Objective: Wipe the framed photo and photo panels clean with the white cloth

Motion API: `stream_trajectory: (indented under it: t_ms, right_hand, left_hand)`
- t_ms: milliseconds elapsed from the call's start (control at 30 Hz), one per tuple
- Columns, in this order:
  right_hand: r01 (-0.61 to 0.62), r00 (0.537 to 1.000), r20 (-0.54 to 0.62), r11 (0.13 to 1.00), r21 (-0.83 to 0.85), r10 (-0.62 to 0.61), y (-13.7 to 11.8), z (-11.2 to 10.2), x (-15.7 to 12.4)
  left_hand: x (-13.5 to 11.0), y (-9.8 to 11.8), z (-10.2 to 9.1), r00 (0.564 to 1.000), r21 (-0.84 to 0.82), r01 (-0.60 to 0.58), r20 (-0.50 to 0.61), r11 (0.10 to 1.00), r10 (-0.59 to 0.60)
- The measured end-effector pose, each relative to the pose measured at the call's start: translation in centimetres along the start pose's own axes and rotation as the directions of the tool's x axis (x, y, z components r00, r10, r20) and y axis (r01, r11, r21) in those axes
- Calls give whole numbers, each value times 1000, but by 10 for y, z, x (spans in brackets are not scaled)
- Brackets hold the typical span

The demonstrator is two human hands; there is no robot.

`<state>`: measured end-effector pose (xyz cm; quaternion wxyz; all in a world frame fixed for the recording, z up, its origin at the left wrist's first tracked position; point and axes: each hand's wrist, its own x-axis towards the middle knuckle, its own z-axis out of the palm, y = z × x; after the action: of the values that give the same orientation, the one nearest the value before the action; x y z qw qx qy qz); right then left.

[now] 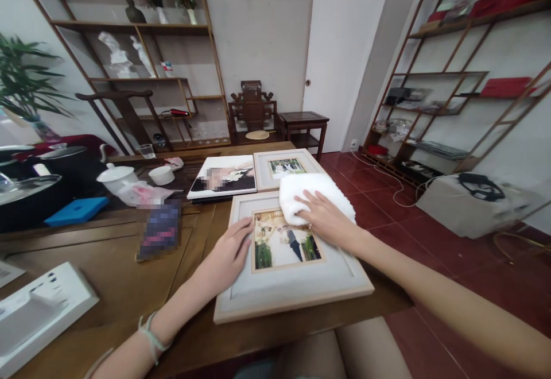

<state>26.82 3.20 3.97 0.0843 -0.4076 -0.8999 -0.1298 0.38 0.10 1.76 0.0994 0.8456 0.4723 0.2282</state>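
Observation:
A large light-wood picture frame (297,287) with a photo in its middle lies flat on the wooden table (112,287) before me. My left hand (230,252) rests flat on the frame's left side, fingers stretched out. My right hand (325,215) presses a folded white cloth (314,192) against the frame's upper right part, fingers spread over the cloth.
Behind the frame lie a second framed photo (284,167) and a frameless print (224,178). To the left are a white lidded pot (115,177), a bowl (161,175), a blue box (77,211) and a white box (38,310). Shelves line both walls; red tile floor lies to the right.

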Motion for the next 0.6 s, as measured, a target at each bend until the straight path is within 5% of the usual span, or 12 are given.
stream_trajectory:
  t_ms: [367, 600]
  right_hand:
    - [39, 955, 269, 954, 296, -122, -78, -68, -70]
    - [-78, 995, 87, 966, 247, 59, -63, -35, -50]
  left_hand:
    - [-1, -2, 4, 1000, 13, 3, -30, 1000, -2]
    - [-2, -2, 3, 999, 1, -20, -38, 1000, 20]
